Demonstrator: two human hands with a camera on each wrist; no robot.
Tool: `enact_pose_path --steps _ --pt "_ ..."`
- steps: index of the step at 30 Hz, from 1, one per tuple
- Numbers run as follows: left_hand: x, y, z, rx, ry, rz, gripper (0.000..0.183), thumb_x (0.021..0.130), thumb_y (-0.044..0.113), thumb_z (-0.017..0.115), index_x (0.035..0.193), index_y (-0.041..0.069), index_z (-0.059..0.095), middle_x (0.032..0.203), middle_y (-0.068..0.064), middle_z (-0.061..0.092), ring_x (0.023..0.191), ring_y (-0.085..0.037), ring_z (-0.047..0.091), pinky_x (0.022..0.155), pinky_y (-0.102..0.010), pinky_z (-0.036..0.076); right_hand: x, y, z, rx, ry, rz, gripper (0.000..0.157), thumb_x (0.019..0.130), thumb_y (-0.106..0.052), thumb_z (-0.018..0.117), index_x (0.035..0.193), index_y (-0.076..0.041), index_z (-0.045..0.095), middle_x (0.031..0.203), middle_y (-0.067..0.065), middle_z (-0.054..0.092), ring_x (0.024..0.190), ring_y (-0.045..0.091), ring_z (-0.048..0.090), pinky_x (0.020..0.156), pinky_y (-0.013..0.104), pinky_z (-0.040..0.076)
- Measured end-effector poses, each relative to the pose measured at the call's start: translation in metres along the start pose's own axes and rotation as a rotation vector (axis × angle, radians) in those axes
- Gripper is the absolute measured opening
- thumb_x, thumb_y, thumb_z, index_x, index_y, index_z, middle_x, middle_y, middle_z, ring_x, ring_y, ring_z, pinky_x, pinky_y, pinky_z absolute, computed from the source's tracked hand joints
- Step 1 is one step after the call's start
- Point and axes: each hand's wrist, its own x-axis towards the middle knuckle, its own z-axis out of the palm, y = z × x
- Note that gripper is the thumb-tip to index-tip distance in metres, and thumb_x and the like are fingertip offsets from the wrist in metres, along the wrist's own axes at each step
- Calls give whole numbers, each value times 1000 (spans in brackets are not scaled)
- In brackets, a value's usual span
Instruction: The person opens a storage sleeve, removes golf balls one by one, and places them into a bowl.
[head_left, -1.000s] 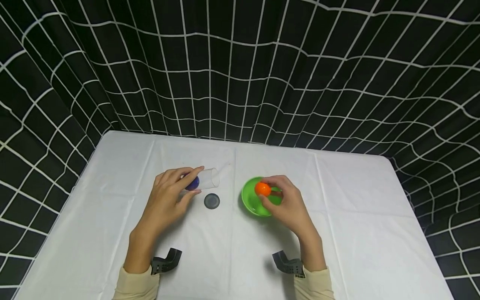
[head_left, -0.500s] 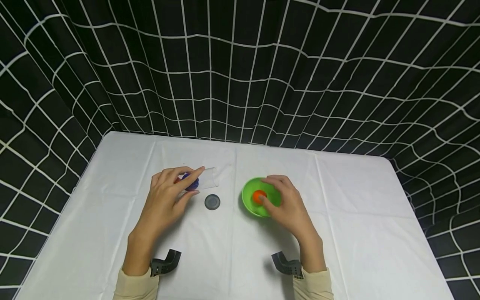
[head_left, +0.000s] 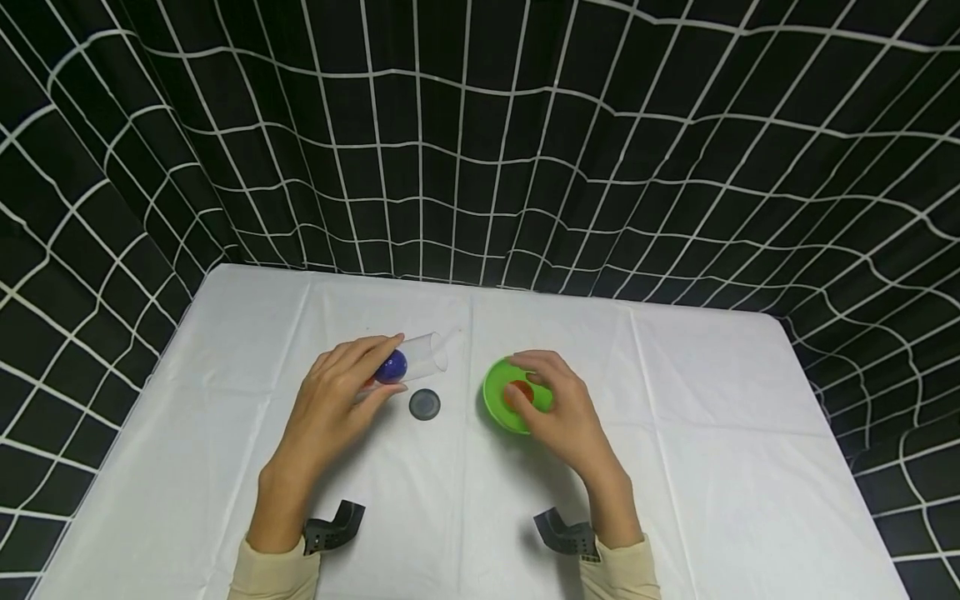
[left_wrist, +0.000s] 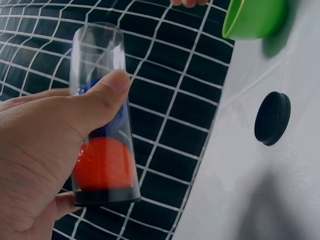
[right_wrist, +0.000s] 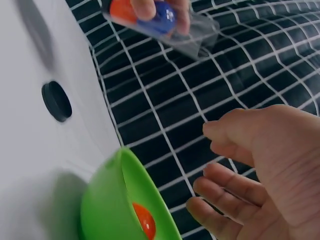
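Observation:
My left hand grips a clear plastic tube, its thumb and fingers around the wall. Inside the tube a blue ball sits above a red-orange ball, which rests by the dark cap on the closed end. The tube's other end is uncapped and points right in the head view. My right hand hovers over a green bowl, fingers relaxed and holding nothing. An orange ball lies in that bowl, apart from the fingers in the right wrist view.
A loose dark round cap lies on the white tablecloth between the tube and the bowl. Black walls covered with white netting rise behind the table and at both sides.
The orange ball, pinched by my right hand above the bowl, was let go and dropped into it. The right hand then shifted slightly left. The left hand's tube tilted slightly.

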Motion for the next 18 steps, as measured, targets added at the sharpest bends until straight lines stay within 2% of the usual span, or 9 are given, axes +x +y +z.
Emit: enact_pose_path --steps 4,8,11,14,18 --pt "0 1 0 12 -9 9 58 85 33 80 140 30 61 129 3 66 124 -20 59 102 -39 44 2 -5 7 72 2 -16 30 92 -12 72 122 -13 69 125 6 67 112 25 66 99 39 56" --pt "1 0 -1 27 -21 19 56 86 33 79 139 32 61 129 2 66 125 -19 58 106 -39 40 5 -10 15 223 13 -21 30 93 -9 72 122 -14 69 123 10 67 110 25 68 97 31 58" --pt "1 1 -2 43 -28 34 56 85 32 79 139 33 61 127 4 66 123 -18 57 108 -39 38 7 -13 22 328 12 -14 30 93 -8 71 123 -13 69 121 9 67 105 19 69 93 28 59" --pt "3 3 -1 59 -34 64 55 86 30 79 138 34 62 126 5 66 123 -18 57 110 -40 37 8 -16 28 387 3 -7 32 93 -7 70 125 -11 68 122 10 67 104 15 69 90 28 60" --pt "2 7 2 79 -28 103 54 86 28 80 136 33 64 125 5 68 121 -20 59 110 -43 37 4 -18 32 438 -34 50 33 93 -8 71 126 -10 67 127 17 64 109 22 69 88 26 60"
